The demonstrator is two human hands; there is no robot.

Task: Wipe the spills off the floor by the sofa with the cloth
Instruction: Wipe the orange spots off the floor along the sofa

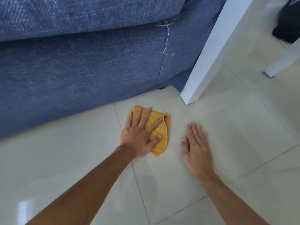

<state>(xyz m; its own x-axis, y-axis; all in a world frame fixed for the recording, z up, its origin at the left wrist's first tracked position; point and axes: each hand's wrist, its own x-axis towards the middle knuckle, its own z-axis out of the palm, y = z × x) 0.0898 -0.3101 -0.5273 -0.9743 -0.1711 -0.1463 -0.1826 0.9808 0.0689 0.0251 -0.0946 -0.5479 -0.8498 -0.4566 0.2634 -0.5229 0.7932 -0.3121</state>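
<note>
A folded yellow cloth [159, 130] lies on the pale tiled floor [227, 135] just in front of the blue sofa [81, 70]. My left hand [139, 135] presses flat on the cloth with fingers spread, covering its left half. A faint yellowish smear [164, 108] shows on the tile just beyond the cloth, near the sofa's base. My right hand [194, 148] rests flat on the bare floor to the right of the cloth, fingers together, holding nothing, slightly blurred.
A white table leg [209, 59] stands on the floor right of the sofa's corner, and a second white leg [280, 62] is farther right. A dark object [287, 21] lies at the top right. Open tile stretches toward me.
</note>
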